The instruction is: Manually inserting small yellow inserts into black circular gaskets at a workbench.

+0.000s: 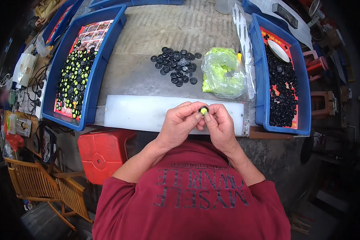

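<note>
Between the fingertips of my left hand (181,122) and my right hand (219,125) is a small black wheel with a yellow-green centre (204,110). Both thumbs press on its face, and both hands are closed on it. They are over a white board (136,112) along the table's near edge. Beyond them lies a loose pile of black wheels (176,62). To the right of the pile, a clear plastic bag (228,86) holds yellow-green parts (220,60).
At the left stands a blue tray (98,68) of black wheels with yellow-green centres (74,80). A blue tray (261,80) at the right holds black parts (282,80) and a white oval dish (279,51). A red stool (104,154) is below the table's edge, near a wooden chair (36,180).
</note>
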`<state>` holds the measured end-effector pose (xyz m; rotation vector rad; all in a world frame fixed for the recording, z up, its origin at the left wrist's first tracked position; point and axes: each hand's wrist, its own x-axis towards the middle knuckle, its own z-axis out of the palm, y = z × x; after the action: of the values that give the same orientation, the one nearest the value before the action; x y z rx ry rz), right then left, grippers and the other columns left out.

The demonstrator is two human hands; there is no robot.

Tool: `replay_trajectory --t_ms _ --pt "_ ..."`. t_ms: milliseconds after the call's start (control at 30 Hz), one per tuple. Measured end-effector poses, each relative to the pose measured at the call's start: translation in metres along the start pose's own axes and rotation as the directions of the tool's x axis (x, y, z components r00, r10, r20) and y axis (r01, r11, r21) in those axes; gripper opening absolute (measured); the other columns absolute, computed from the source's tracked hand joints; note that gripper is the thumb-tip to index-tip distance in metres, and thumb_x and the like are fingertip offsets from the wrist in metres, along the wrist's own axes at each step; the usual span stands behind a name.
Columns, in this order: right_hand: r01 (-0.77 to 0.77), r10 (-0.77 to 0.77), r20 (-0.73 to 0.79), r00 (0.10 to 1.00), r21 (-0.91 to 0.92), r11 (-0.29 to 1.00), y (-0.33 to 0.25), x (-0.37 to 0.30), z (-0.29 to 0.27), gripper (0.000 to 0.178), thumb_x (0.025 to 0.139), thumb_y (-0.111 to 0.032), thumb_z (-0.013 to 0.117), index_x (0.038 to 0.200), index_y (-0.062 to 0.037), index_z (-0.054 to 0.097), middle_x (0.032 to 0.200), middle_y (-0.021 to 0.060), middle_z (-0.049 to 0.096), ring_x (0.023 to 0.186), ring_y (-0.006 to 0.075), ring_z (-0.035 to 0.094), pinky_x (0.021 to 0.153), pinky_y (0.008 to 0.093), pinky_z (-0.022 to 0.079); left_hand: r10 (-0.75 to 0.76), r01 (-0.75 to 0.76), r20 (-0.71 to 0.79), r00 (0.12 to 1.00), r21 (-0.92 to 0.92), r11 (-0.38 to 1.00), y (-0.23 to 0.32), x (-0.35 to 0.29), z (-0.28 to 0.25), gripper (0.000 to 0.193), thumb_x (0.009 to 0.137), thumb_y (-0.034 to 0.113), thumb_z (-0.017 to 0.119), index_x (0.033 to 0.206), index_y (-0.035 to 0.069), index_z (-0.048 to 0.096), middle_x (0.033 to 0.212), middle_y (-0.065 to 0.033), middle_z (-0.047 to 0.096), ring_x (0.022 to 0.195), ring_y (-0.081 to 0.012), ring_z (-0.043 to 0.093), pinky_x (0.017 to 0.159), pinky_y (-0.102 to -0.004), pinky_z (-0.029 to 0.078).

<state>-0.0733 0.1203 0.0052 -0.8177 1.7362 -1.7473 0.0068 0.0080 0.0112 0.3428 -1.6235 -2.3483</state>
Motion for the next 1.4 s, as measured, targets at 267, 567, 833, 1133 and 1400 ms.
replay_trajectory --t_ms 267,567,833,1133,1400 --pt "0.017 -0.017 -0.002 1.000 0.000 1.000 -0.001 -0.003 0.002 0.006 0.083 -0.005 0.045 0.081 0.0002 0.042 0.065 0.0040 0.051 0.057 0.0071 0.050 0.050 0.0211 0.042 0.048 -0.044 -0.036 0.998 0.091 0.995 0.002 -0.003 0.008 0.021 0.081 0.001 0.046 0.099 -0.003 0.053 0.076 -0.0036 0.049 0.063 -0.0083 0.050 0.057 -0.0200 0.044" --pt "0.040 -0.044 -0.062 0.997 -0.072 0.997 0.003 -0.003 0.003 0.005 0.082 -0.003 0.046 0.079 -0.0003 0.042 0.065 0.0045 0.050 0.056 0.0075 0.050 0.049 0.0214 0.042 0.039 -0.034 -0.068 0.997 0.062 0.997 0.002 -0.003 0.010 0.021 0.080 -0.001 0.045 0.099 -0.003 0.054 0.079 -0.0042 0.049 0.065 -0.0079 0.050 0.056 -0.0196 0.044" --pt "0.046 -0.049 -0.056 0.997 -0.056 0.997 -0.004 -0.005 0.002 0.005 0.082 -0.003 0.046 0.078 0.0000 0.043 0.065 0.0036 0.051 0.056 0.0062 0.049 0.048 0.0207 0.041 0.096 -0.087 -0.075 0.993 0.119 0.989 0.002 -0.006 0.013 0.020 0.080 -0.002 0.046 0.098 -0.004 0.053 0.081 -0.0050 0.050 0.064 -0.0086 0.050 0.057 -0.0201 0.044" --pt "-0.044 0.051 -0.034 0.998 0.165 0.985 -0.005 0.004 -0.001 0.010 0.084 -0.010 0.045 0.085 -0.0002 0.047 0.068 0.0006 0.050 0.062 0.0035 0.045 0.053 0.0176 0.038 0.003 -0.016 -0.110 0.994 -0.112 0.994 0.001 0.000 0.010 0.023 0.080 0.000 0.047 0.103 -0.004 0.051 0.074 -0.0068 0.056 0.065 -0.0108 0.052 0.060 -0.0229 0.045" --pt "0.003 -0.006 -0.036 0.999 -0.066 0.998 0.007 0.003 -0.003 0.011 0.082 -0.010 0.048 0.078 0.0004 0.048 0.062 -0.0011 0.045 0.056 0.0038 0.039 0.049 0.0188 0.034 -0.054 0.035 -0.157 0.986 -0.119 0.992 -0.002 0.005 -0.012 0.018 0.078 0.003 0.052 0.095 -0.002 0.053 0.074 -0.0062 0.057 0.063 -0.0106 0.054 0.054 -0.0213 0.045"
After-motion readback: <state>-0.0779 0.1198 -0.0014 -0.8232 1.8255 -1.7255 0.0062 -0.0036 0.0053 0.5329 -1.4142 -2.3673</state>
